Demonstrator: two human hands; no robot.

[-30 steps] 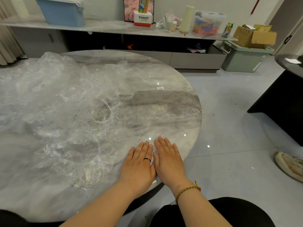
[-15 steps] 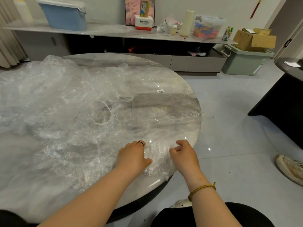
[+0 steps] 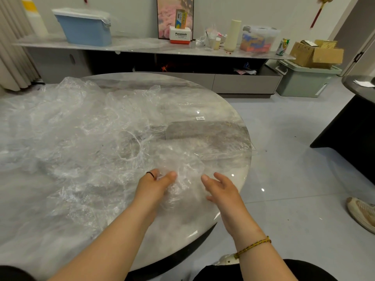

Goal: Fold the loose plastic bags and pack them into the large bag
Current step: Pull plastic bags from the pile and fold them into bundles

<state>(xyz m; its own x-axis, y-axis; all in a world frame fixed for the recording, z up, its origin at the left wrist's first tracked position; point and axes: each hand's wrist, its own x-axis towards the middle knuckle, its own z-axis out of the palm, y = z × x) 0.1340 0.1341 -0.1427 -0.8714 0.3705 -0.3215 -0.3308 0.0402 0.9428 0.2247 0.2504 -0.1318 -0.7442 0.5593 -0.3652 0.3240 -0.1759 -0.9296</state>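
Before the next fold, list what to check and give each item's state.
1. Left hand grips the bag: ok.
2. Right hand grips the bag too: not ok, its fingers are open beside it.
3. Bag lies flat: not ok, it is crumpled and raised.
4. Bag free of the pile: cannot tell, the clear films overlap.
5. Large bag open and ready: cannot tell which one it is.

Grey tiled floor, white wall, long low sideboard.
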